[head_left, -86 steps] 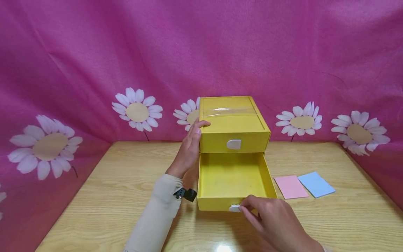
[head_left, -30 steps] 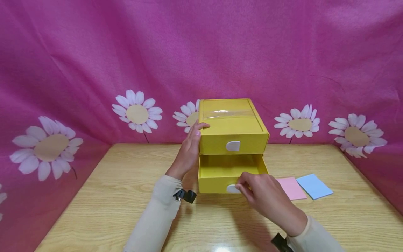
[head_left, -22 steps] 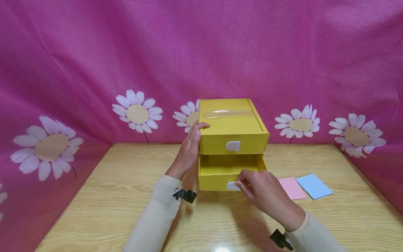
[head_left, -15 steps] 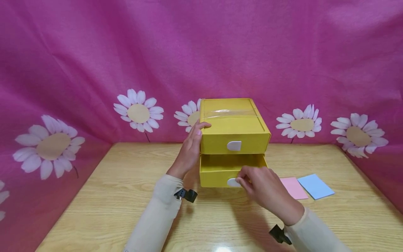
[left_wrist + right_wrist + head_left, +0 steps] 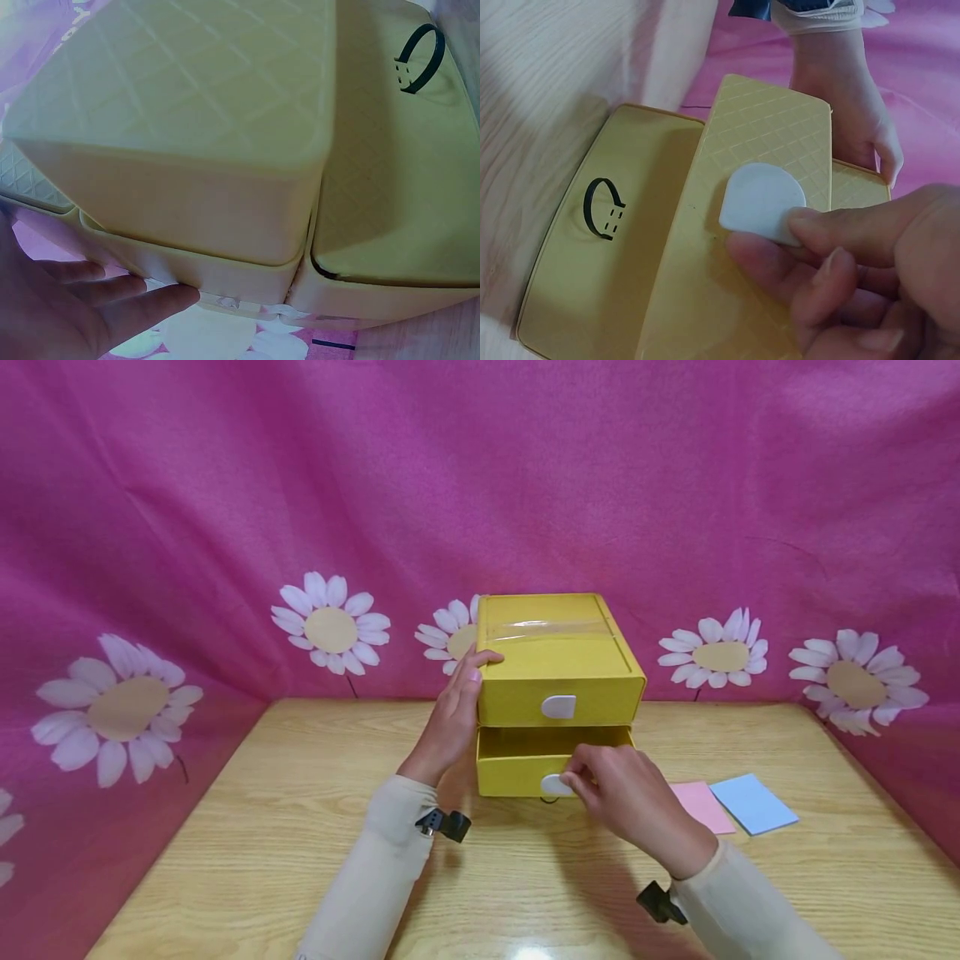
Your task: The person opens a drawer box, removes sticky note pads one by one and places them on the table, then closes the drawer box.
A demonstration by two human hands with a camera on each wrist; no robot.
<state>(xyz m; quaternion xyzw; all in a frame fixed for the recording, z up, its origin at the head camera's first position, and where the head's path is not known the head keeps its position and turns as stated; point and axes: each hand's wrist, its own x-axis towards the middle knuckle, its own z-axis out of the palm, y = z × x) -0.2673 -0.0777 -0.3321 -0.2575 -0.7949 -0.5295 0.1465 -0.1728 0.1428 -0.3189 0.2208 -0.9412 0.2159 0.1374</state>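
Note:
A small yellow drawer box [image 5: 555, 652] stands on the wooden table. Its upper drawer [image 5: 510, 702] is closed and carries its own white tab. Below it, a second yellow drawer [image 5: 510, 775] juts partway out. My right hand [image 5: 637, 802] pinches the white tab handle [image 5: 757, 196] of that drawer between thumb and forefinger. My left hand [image 5: 446, 718] rests against the box's left side with extended fingers [image 5: 154, 309], one fingertip over the top edge. Under the jutting drawer, both wrist views show a black loop [image 5: 590, 210] on a lower yellow front.
A pink sticky-note pad [image 5: 703, 806] and a blue one [image 5: 753, 803] lie right of the box, the pink one partly behind my right hand. Clear tape [image 5: 540, 628] crosses the box top. A magenta daisy-print cloth [image 5: 525, 485] hangs behind the table [image 5: 315, 793].
The right hand has moved forward with the tab, and the lower-placed drawer has slid most of the way in. The black loop's edge now shows beneath it. The left hand has stayed put.

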